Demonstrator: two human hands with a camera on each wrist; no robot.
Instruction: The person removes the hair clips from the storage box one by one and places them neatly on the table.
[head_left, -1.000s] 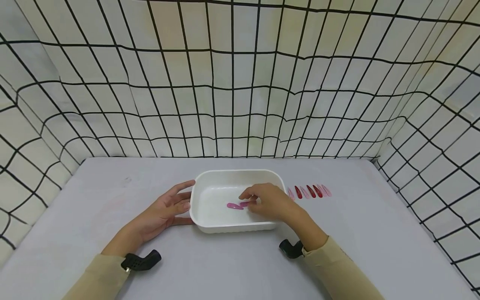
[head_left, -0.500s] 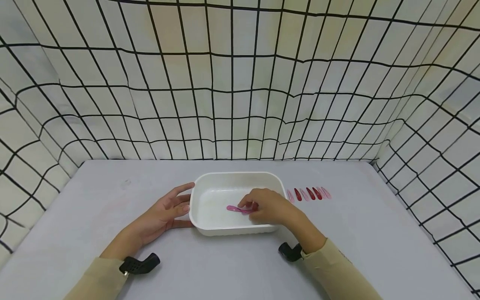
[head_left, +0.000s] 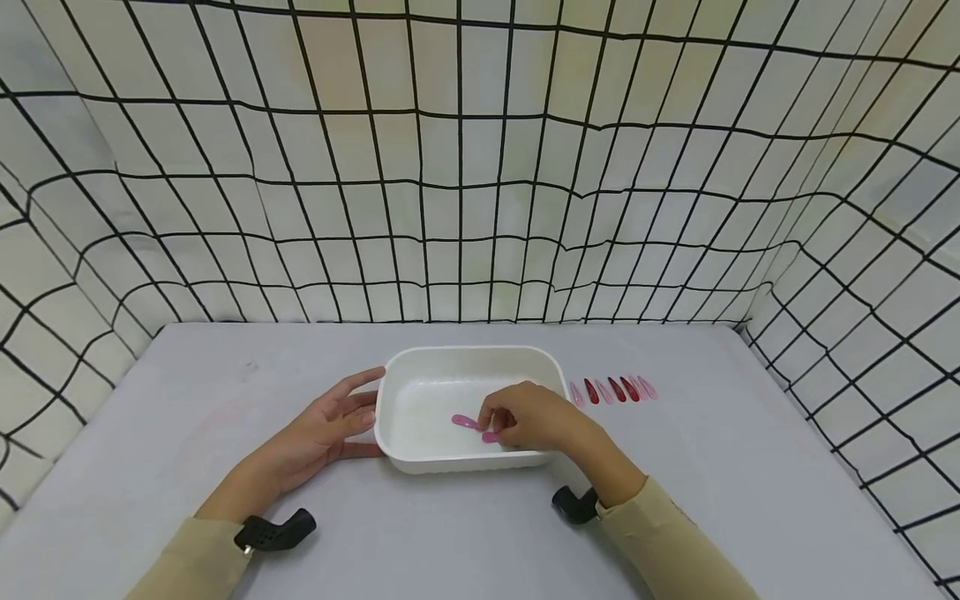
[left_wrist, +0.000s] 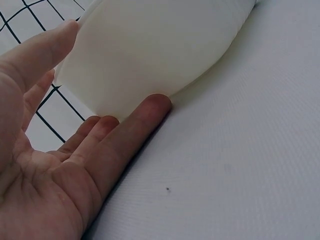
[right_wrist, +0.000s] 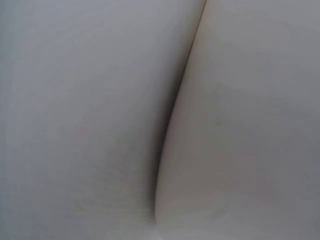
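Touching the tray [head_left: 416, 408] at its left end with the left grip [head_left: 321, 429] in extended fingers, grasping nothing. Reaching into the tray with the right grip [head_left: 531, 417], curled low at the pink left clip [head_left: 462, 421] and pink near clip [head_left: 490, 437]; cannot tell whether pinching either. Just parted from overlapping half a second ago, likely easier now to handle singly. Note the clip row [head_left: 617, 389] on the tabletop [head_left: 750, 467], right of the tray.
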